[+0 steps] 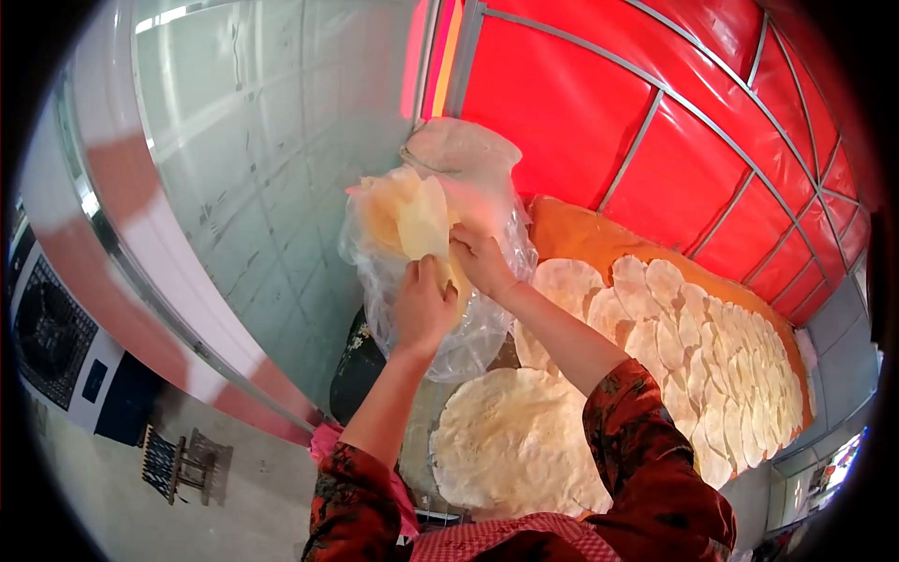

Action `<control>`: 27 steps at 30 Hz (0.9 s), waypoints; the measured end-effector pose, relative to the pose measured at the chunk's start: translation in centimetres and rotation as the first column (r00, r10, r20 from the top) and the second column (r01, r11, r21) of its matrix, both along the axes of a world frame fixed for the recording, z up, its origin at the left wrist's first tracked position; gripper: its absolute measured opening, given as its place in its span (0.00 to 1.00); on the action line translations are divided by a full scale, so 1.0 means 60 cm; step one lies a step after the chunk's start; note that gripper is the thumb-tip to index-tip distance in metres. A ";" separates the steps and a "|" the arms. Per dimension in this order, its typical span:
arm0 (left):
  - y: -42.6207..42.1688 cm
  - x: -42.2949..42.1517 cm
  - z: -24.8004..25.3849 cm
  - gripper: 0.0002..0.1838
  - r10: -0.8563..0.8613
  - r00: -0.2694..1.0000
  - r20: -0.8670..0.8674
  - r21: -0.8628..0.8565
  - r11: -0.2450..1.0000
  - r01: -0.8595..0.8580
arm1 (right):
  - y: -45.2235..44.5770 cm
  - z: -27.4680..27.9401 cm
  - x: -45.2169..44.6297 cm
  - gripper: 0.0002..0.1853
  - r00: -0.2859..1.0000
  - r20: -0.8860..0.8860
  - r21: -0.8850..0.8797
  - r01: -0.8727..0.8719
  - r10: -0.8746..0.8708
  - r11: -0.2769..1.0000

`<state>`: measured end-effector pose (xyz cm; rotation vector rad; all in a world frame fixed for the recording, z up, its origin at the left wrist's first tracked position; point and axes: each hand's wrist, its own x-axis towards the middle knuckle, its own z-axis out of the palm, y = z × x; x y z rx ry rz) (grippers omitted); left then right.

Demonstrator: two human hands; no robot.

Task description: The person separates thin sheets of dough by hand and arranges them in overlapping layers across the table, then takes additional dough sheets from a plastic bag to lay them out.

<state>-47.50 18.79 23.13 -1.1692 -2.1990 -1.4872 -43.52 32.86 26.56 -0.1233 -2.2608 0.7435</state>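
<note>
A clear plastic bag (365, 267) stands with its mouth spread, and thin pale-yellow flatbreads (386, 206) are bunched inside it. My left hand (426, 307) is closed with its fingertips pinching the lower edge of a folded flatbread (424, 223) over the bag. Slightly higher and to the right, my right hand (482, 262) is closed on the right edge of the same flatbread. Part of this flatbread hangs below between the hands. My fingers hide where exactly the edges are gripped.
A large round pile of flatbread (515, 440) lies close to my body. Rows of overlapping flatbreads (688, 342) cover an orange cloth (599, 229) on the right. Behind the bag sits a whitish bundle (459, 150). Tiled wall (272, 178) and red panels (571, 112) bound the space; a small stool (178, 464) stands lower left.
</note>
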 end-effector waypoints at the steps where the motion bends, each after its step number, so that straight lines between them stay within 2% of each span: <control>1: 0.003 -0.001 0.000 0.25 -0.017 1.000 0.000 0.015 1.000 0.017 | 0.005 -0.005 -0.002 0.09 0.997 0.065 -0.090 0.039 -0.033 0.995; 3: 0.006 0.003 0.002 0.26 -0.061 0.998 -0.021 0.043 0.997 0.062 | 0.003 -0.003 -0.002 0.12 0.975 0.206 -0.260 0.134 -0.081 0.956; 6: 0.003 0.016 0.000 0.25 -0.129 0.983 -0.135 0.114 0.983 0.144 | -0.019 0.034 -0.001 0.17 0.908 0.348 -0.099 0.281 -0.231 0.955; 8: -0.004 0.034 -0.026 0.25 -0.156 0.955 -0.251 0.193 0.959 0.208 | 0.035 0.009 -0.011 0.18 0.949 0.191 -0.010 0.257 -0.251 0.966; 11: -0.039 0.070 -0.126 0.27 -0.252 0.944 -0.215 0.063 0.961 0.271 | 0.090 0.057 0.000 0.17 0.933 0.102 -0.066 0.351 -0.344 0.934; 12: -0.050 0.077 -0.162 0.27 -0.244 0.950 -0.194 -0.012 0.969 0.247 | 0.114 0.065 0.011 0.16 0.926 0.104 -0.110 0.373 -0.363 0.921; 14: -0.075 0.094 -0.217 0.29 -0.212 0.964 -0.161 -0.156 0.970 0.187 | 0.091 0.130 0.074 0.16 0.960 0.038 -0.362 0.274 -0.279 0.891; 15: -0.084 0.103 -0.217 0.31 -0.204 0.965 -0.162 -0.226 0.960 0.165 | 0.066 0.176 0.113 0.15 0.925 0.106 -0.194 0.378 -0.364 0.905; 16: -0.085 0.107 -0.218 0.32 -0.198 0.957 -0.213 -0.221 0.964 0.150 | 0.037 0.206 0.158 0.14 0.877 0.156 -0.014 0.462 -0.455 0.887; 18: -0.080 0.119 -0.218 0.34 -0.186 0.932 -0.310 -0.206 0.970 0.125 | 0.003 0.214 0.236 0.13 0.919 0.050 -0.242 0.392 -0.392 0.888; 21: -0.061 0.114 -0.182 0.35 0.053 0.931 -0.361 -0.257 0.954 -0.154 | -0.043 0.211 0.355 0.12 0.839 0.100 -0.096 0.542 -0.534 0.835; 24: -0.048 0.096 -0.180 0.35 0.050 0.954 -0.297 -0.177 0.978 -0.107 | -0.092 0.199 0.455 0.11 0.753 0.231 -0.062 0.644 -0.617 0.763; 25: -0.050 0.108 -0.176 0.35 -0.097 0.894 -0.437 -0.122 0.991 0.047 | -0.096 0.187 0.487 0.11 0.760 0.257 -0.075 0.631 -0.597 0.772; 27: -0.044 0.154 -0.173 0.35 -0.373 0.829 -0.416 -0.385 0.899 0.211 | -0.107 0.157 0.559 0.10 0.770 0.317 -0.119 0.612 -0.555 0.782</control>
